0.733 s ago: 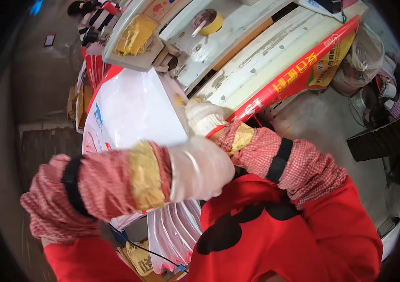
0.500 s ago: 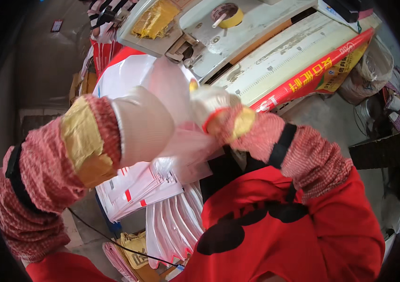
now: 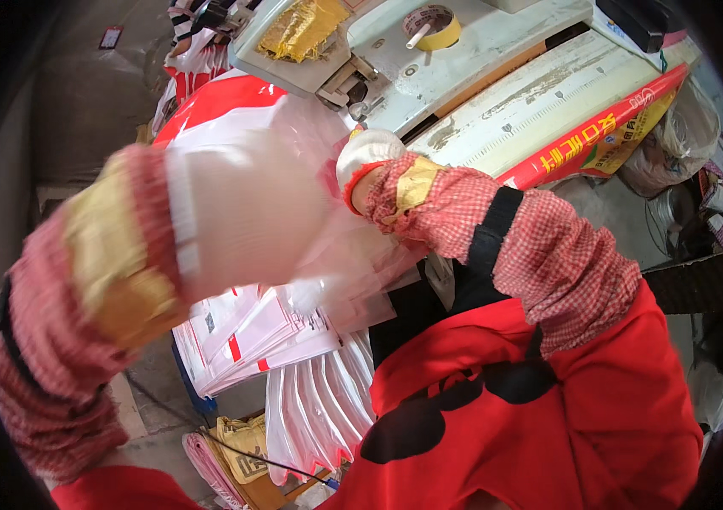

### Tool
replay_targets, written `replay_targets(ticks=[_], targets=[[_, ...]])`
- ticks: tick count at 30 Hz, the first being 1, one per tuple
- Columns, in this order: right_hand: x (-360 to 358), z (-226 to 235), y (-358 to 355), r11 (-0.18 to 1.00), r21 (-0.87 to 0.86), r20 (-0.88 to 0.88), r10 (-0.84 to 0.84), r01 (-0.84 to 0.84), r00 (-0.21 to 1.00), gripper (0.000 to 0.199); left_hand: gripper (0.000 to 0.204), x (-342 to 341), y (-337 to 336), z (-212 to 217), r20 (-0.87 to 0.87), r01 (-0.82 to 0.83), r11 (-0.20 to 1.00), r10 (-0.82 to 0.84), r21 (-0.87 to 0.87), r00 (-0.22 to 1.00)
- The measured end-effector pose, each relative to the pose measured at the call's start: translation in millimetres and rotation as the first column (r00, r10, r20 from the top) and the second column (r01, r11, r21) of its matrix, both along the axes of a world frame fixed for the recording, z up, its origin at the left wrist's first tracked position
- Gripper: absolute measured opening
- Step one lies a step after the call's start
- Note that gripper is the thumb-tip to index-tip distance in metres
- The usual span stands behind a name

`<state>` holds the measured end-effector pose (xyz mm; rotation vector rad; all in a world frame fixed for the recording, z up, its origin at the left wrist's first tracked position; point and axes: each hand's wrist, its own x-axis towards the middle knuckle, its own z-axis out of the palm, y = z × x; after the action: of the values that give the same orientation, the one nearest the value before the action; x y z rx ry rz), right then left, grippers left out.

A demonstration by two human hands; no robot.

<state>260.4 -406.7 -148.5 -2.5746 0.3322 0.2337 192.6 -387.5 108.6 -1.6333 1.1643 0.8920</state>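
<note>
My left hand (image 3: 247, 204), in a white knit glove, is smeared by motion over the translucent pinkish plastic film (image 3: 349, 255); its fingers cannot be made out. My right hand (image 3: 370, 160), gloved too with a yellow tip on one finger, is closed at the film's upper edge beside the pale machine (image 3: 378, 55). The film hangs loosely between and below both hands. Behind it lies a white plastic sheet with a red band (image 3: 238, 98). Below my left hand is a stack of printed white-and-red bags (image 3: 251, 344).
On the machine sit a yellow tape roll (image 3: 442, 32) and a frayed yellow cloth patch (image 3: 304, 30). A red-and-yellow printed sheet (image 3: 582, 140) covers the near table edge. Pleated white sacks (image 3: 319, 408) hang below the stack. A thin black cable (image 3: 242, 450) crosses the lower left.
My left hand has swung slightly left and blurred more. My right hand has risen a little toward the machine, and more of the red-banded sheet shows. The whole view has shifted slightly.
</note>
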Motion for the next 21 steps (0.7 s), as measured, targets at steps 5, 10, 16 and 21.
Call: replay_targets(ticks=[5,10,16,21], targets=[[7.3,3.9,8.9,0.996,0.074,0.06,0.036,-0.041,0.998,0.028,0.005,-69.8,20.7,-6.2,-0.111,0.126,0.963,-0.156,-0.24,0.982],[-53.1,34.9,-8.3,0.938,0.166,0.323,0.241,-0.306,0.915,0.023,0.004,-86.3,-1.2,-63.3,-0.346,0.109,0.873,-0.3,-0.475,0.889],[-116.2,50.9,-82.6,0.694,0.347,0.57,0.378,-0.631,0.73,0.018,0.012,-70.6,-2.3,-56.3,-0.513,-0.046,0.915,-0.183,-0.401,0.839],[-92.6,65.5,-55.8,0.944,0.29,0.482,0.0,-0.16,0.876,0.025,0.006,-72.2,-11.8,-63.8,-0.544,-0.273,0.641,-0.272,-0.717,0.794]])
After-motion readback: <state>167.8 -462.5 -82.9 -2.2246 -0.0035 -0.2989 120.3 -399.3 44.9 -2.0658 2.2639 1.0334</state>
